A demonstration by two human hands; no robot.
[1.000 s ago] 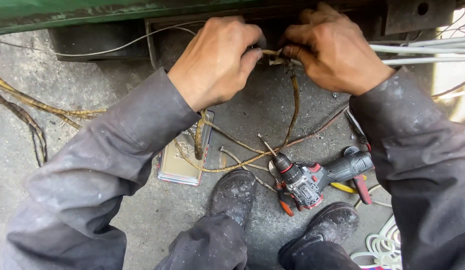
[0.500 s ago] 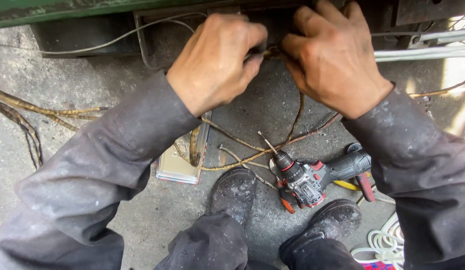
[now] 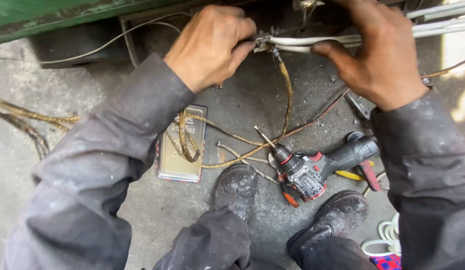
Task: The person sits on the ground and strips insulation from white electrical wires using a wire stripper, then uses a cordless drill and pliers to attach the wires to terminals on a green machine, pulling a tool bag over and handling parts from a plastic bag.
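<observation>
White cables pinched at end by left hand, gripped further along by right hand. Cordless drill laid on concrete floor near boots.

Dusty grey long sleeves, grey trousers, scuffed black work boots; both hands w/o gloves.

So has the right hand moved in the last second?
Yes. The right hand has slid rightward, away from the left hand, along the white cables; judged against the drill on the ground.
</observation>
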